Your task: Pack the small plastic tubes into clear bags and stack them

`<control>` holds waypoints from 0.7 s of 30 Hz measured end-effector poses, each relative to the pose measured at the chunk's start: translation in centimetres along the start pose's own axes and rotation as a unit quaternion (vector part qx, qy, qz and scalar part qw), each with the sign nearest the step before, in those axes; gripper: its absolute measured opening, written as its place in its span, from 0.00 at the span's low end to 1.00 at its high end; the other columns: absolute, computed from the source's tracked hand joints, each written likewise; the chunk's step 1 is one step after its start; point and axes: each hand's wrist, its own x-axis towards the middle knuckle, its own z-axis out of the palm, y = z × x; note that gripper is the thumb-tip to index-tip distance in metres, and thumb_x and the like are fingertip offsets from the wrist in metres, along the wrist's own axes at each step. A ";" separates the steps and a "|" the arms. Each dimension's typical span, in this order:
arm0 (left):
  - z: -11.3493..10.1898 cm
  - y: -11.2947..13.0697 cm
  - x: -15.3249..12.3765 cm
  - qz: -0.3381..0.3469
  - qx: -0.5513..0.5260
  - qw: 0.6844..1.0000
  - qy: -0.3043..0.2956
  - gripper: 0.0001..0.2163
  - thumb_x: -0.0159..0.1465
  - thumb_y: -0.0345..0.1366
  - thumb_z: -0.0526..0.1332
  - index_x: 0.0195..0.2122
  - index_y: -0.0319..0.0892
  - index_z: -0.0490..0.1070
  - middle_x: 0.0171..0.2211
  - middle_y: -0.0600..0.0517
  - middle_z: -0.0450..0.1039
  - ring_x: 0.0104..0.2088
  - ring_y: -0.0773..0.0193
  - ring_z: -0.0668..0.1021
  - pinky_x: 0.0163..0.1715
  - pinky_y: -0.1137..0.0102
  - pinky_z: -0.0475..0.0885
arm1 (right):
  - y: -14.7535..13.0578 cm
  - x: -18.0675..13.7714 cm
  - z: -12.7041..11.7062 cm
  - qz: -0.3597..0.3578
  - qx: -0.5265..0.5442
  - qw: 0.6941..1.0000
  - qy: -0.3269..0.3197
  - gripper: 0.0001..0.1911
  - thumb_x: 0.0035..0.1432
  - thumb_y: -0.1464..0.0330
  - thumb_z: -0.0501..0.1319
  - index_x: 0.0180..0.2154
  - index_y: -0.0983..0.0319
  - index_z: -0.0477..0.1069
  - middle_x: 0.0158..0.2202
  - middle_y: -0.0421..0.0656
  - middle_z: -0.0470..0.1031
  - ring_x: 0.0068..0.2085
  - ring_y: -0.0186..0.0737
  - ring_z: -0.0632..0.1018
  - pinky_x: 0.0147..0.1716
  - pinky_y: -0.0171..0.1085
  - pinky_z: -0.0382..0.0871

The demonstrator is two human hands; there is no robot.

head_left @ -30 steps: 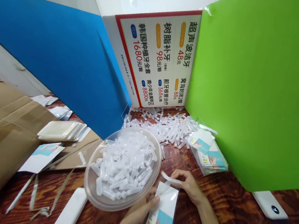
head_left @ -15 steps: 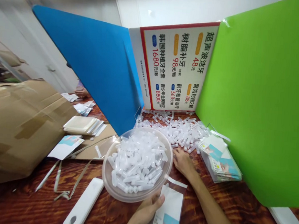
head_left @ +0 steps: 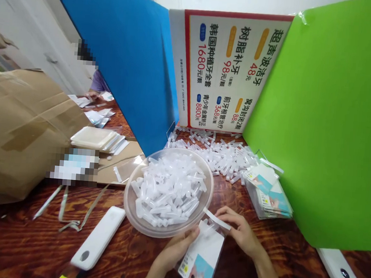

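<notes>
My left hand (head_left: 177,247) pinches the left edge of a clear plastic bag (head_left: 209,248), which holds a white card with a blue printed corner. At the bag's upper right, the fingers of my right hand (head_left: 240,233) close on its edge by the white flap strip (head_left: 217,219). A few small translucent tubes show at the mouth of the bag; their exact number is unclear. Just beyond my left hand stands a clear round bowl (head_left: 127,207) heaped with white plastic tubes (head_left: 172,185). More loose tubes (head_left: 229,157) lie behind it on the wooden table.
Blue (head_left: 127,66) and green (head_left: 321,124) panels with a printed price board (head_left: 224,73) wall in the back. Stacked carded bags (head_left: 269,195) lie at right. White oblong devices (head_left: 99,237) and a cardboard box (head_left: 25,135) are around. Another person's sleeve (head_left: 98,82) shows far left.
My right hand has come back from the loose tubes to the top of the bag, where small tubes now show. The view has shifted slightly.
</notes>
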 end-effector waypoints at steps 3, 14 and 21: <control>-0.1 0.3 -0.3 0.007 0.003 1.000 -0.020 0.28 0.57 0.59 0.69 0.47 0.39 0.80 0.36 0.46 0.84 0.34 0.56 0.82 0.38 0.66 0.73 | -0.8 0.1 1.5 0.042 0.035 0.998 0.009 0.15 0.56 0.56 0.71 0.39 0.60 0.80 0.36 0.42 0.78 0.38 0.41 0.78 0.36 0.35 0.72; 1.4 -0.3 -3.2 0.112 0.118 0.985 -0.057 0.26 0.66 0.55 0.61 0.56 0.41 0.76 0.49 0.44 0.80 0.48 0.50 0.79 0.51 0.61 0.72 | -5.9 8.7 0.9 -0.125 -0.346 0.929 -0.020 0.08 0.66 0.67 0.62 0.37 0.60 0.79 0.37 0.45 0.80 0.38 0.43 0.79 0.40 0.38 0.71; 1.9 -0.9 -2.9 0.139 0.150 0.979 -0.024 0.27 0.66 0.55 0.61 0.57 0.40 0.75 0.50 0.44 0.80 0.50 0.49 0.79 0.51 0.62 0.72 | -5.3 15.8 5.2 -0.108 -0.568 0.780 -0.239 0.16 0.52 0.82 0.66 0.37 0.57 0.83 0.33 0.43 0.81 0.36 0.42 0.82 0.35 0.32 0.69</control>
